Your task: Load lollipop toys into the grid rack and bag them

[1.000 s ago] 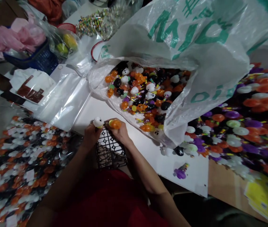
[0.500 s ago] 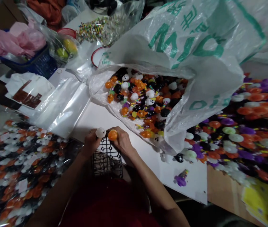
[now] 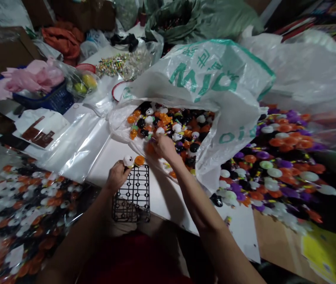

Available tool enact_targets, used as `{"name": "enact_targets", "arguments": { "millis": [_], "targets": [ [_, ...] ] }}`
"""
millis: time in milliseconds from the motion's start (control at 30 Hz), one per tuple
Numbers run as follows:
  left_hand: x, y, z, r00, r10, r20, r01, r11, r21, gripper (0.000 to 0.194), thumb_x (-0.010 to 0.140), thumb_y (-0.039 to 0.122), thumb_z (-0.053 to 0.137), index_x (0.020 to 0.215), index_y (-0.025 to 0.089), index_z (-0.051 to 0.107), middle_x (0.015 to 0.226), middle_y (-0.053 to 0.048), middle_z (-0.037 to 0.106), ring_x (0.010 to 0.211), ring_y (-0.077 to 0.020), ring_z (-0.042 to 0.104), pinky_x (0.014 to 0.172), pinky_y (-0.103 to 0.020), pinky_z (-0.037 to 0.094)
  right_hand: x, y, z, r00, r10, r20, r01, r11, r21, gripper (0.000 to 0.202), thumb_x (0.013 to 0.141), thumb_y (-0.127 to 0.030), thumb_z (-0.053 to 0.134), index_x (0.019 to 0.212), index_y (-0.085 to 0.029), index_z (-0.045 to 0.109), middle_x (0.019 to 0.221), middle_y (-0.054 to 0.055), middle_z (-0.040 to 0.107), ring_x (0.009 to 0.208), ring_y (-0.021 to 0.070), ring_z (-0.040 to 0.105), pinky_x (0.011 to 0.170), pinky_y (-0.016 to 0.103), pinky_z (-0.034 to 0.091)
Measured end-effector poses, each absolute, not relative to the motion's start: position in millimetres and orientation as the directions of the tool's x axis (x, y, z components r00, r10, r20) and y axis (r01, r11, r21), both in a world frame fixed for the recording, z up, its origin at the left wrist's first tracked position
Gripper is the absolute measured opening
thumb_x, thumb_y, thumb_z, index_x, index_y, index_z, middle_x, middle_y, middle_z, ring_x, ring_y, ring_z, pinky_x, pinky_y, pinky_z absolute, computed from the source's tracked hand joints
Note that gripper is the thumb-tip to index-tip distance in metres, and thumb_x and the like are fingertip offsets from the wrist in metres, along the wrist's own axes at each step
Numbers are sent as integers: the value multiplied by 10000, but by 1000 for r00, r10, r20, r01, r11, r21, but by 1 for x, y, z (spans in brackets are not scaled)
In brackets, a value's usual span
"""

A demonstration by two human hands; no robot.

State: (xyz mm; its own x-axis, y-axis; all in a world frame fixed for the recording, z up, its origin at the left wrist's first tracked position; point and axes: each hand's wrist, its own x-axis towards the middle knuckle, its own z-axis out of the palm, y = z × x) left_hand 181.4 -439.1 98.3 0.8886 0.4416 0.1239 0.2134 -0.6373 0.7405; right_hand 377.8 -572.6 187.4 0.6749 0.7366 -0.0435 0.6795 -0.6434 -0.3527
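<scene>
Right hand (image 3: 165,147): swings to bag (image 3: 229,106), one o'clock; grip hidden, can't tell.
Left hand (image 3: 117,176): fingers clamp rack (image 3: 137,195); keep steady!

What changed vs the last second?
Right hand left the orange piece at the black grid's top edge and moved forward into the open white bag. The view shifted too. Left hand stayed at the grid's corner, by the white piece.
</scene>
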Motion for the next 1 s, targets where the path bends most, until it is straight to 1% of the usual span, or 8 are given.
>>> {"name": "enact_targets", "arguments": {
  "millis": [100,167,300,400,467,567,767,1000],
  "targets": [
    [196,-417,133,927,373,48,187,-567,802,187,852,303,544,939,192,667,862,-49,706,794,-182,656,767,-294,527,400,-550,194,748,664,-21,652,-740,-165,293,887,-71,431,1028,-89,687,1167,224,636,1043,296,612,771,337,475],
    [226,-399,163,871,475,122,198,-568,799,262,881,309,509,1048,186,670,945,-58,717,846,-183,664,806,-300,524,404,-545,195,755,655,-31,635,-742,-215,262,886,-109,452,1009,-92,683,1146,220,641,1014,298,617,779,350,485],
    [317,-379,189,805,564,184,354,-706,613,261,896,307,528,1060,148,654,1034,-128,705,1009,-276,648,933,-414,475,386,-580,189,832,539,129,489,-602,-631,228,910,-344,513,982,-158,623,913,105,672,788,221,607,711,319,492],
    [369,-383,177,833,554,21,474,-732,489,342,817,211,610,1142,106,609,1098,-194,677,1085,-351,622,936,-464,458,348,-620,174,859,510,45,239,-322,-916,259,876,-450,520,918,-198,562,744,20,605,637,156,543,598,268,462],
    [385,-384,169,825,565,-21,502,-715,488,399,752,164,651,1141,91,600,1106,-197,667,1088,-354,617,934,-451,458,320,-637,159,851,522,-59,52,-195,-979,303,793,-475,591,927,-208,541,710,-9,566,589,130,509,559,250,441],
    [379,-376,166,791,612,5,476,-620,623,321,691,161,679,1001,95,628,960,-120,679,988,-279,634,906,-384,474,294,-645,144,849,513,-128,-77,-121,-990,367,698,-447,666,961,-216,555,730,-20,561,594,113,494,580,245,445],
    [262,-366,165,693,719,-52,304,-225,926,255,717,288,662,922,145,611,752,-16,641,630,-132,595,614,-246,485,287,-635,131,880,456,-132,-21,-241,-970,234,742,-428,630,782,-202,582,718,11,600,650,151,537,600,263,454],
    [153,-386,128,739,663,115,545,-690,476,150,750,293,601,851,196,656,684,-62,623,769,-257,621,770,-363,475,288,-631,109,894,442,-72,165,-474,-865,239,771,-414,602,812,-179,625,745,38,643,687,188,563,650,292,451]
  ]
}}
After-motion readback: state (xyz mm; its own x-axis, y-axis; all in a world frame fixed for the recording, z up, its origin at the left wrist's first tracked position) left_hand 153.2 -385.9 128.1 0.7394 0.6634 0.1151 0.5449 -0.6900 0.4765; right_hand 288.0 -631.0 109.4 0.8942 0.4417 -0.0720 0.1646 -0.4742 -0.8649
